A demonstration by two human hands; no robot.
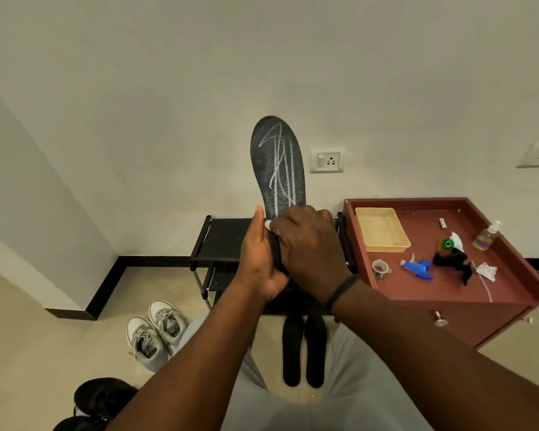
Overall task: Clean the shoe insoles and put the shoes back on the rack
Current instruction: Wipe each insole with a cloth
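We have a black insole (pixel 277 163) held upright in front of the wall, toe end up, its surface fine-grained and matte with pale chalky scribble lines down the middle. Our left hand (pixel 259 259) grips its heel end, thumb up along the left edge, fingers wrapped behind. Our right hand (pixel 308 247) lies across the lower part of the insole with fingers curled over something small and white (pixel 267 224) that peeks out at the fingertips; we can't tell what it is. A dark band (pixel 341 292) sits on the right wrist. Behind the hands stands the shoe rack (pixel 221 244), black tube frame with flat dark shelves. On the floor between our knees two more black insoles (pixel 304 349) lie flat side by side, long and rounded. To the left a pair of grey-white lace-up sneakers (pixel 154 334) sits on the beige tile, openings up, and a pair of black shoes (pixel 100 399) is at the lower left edge. Right of the rack is a reddish-brown bench (pixel 511 293) with a raised rim and a metal knob on its front. On it: a shallow rectangular yellow plastic tray (pixel 381 230), a tape roll (pixel 380 268), a blue trigger spray head (pixel 417 268), a crumpled black cloth (pixel 453 261), a clear pump bottle (pixel 486 236) of amber liquid, a green round item (pixel 447 243) and crumpled white paper (pixel 486 270).
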